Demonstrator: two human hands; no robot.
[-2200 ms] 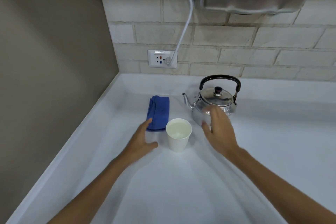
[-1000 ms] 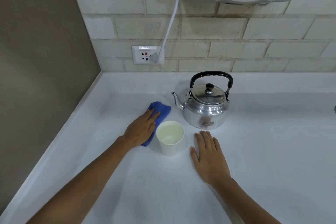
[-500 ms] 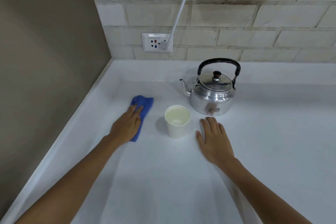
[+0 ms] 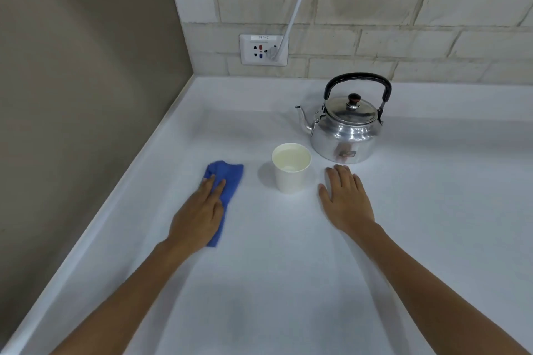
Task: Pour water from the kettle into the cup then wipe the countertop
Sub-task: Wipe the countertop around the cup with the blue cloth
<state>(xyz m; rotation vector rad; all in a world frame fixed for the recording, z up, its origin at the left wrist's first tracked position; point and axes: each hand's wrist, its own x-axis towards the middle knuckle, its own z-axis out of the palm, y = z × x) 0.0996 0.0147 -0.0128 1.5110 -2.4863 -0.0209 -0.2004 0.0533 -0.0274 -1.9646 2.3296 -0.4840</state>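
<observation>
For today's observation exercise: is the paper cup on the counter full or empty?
Partly full. The cup stands upright beside the kettle, and a pale water surface shows below its rim.

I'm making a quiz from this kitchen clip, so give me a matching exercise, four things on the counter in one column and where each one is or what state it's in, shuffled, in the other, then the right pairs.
Things:
1. kettle
2. cup
3. blue cloth
4. right hand

Places or states:
A. pressed flat under the left hand
B. lying open, palm down on the countertop, holding nothing
C. standing upright at the back, lid on
D. holding water, between the two hands

Pairs: 1-C, 2-D, 3-A, 4-B
</observation>
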